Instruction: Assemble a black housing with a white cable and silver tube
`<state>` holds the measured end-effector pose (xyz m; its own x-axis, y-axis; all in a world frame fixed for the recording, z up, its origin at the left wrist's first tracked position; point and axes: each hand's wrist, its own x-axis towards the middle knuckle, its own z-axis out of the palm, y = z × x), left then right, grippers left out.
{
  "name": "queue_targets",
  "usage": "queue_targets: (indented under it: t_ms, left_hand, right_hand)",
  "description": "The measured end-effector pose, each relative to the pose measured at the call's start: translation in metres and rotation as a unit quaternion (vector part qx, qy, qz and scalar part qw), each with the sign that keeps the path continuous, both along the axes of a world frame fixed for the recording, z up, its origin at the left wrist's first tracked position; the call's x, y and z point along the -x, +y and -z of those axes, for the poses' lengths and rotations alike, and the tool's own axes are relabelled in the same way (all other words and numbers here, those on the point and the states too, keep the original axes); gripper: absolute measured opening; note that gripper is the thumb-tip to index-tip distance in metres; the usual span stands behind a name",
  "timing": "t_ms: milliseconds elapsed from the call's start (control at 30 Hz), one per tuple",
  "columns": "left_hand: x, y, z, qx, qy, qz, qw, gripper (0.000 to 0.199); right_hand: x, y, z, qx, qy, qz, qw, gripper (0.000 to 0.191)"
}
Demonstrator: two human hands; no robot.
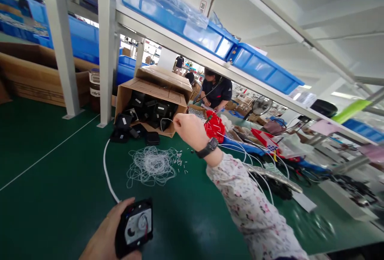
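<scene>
My left hand point(108, 234) grips a small black square part point(134, 226) with a white round face and red and black wires, low over the green table point(54, 188). Farther out, my right hand point(189, 129) is raised with its fingers pinched on a thin white wire point(167, 120); a black watch sits on that wrist. Below and left of it lies a tangled pile of thin white wire point(150, 166) with several small white bits scattered beside it.
A tipped cardboard box point(150, 92) spills black parts onto the table. A white cable point(107, 176) curves past the pile. A red object point(214, 127), trays and cables crowd the right side. Another person in dark clothes point(216, 92) works beyond. Blue bins point(261, 66) sit on the shelf overhead.
</scene>
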<state>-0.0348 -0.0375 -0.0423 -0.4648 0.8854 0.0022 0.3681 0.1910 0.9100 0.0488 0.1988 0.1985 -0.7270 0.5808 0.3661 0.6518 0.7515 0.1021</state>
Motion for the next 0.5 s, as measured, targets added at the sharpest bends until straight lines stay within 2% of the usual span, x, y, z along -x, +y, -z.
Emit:
queue_targets:
  t_ms: [100, 167, 233, 367, 433, 500]
  left_hand:
    - [0.000, 0.001, -0.008, 0.015, -0.015, 0.011, 1.000, 0.083]
    - [0.001, 0.001, -0.018, 0.019, -0.033, 0.022, 0.999, 0.085]
    - [-0.001, 0.002, -0.030, 0.022, -0.072, 0.026, 0.997, 0.086]
    - [-0.007, 0.007, -0.050, 0.011, -0.127, 0.016, 0.992, 0.084]
    - [-0.012, 0.011, -0.054, 0.003, -0.122, 0.019, 0.992, 0.082]
    - [-0.017, 0.016, -0.053, -0.005, -0.114, 0.026, 0.993, 0.082]
  right_hand:
    - [-0.055, -0.010, -0.009, 0.060, -0.032, -0.036, 0.997, 0.016]
    - [-0.088, -0.015, 0.002, 0.139, -0.064, -0.047, 0.987, 0.015]
    - [-0.116, -0.018, 0.029, 0.209, -0.089, -0.031, 0.973, 0.013]
    - [-0.154, -0.012, 0.105, 0.275, -0.104, 0.024, 0.955, 0.018]
    - [-0.167, -0.003, 0.137, 0.295, -0.090, 0.052, 0.950, 0.022]
    - [-0.178, 0.008, 0.159, 0.307, -0.062, 0.081, 0.946, 0.023]
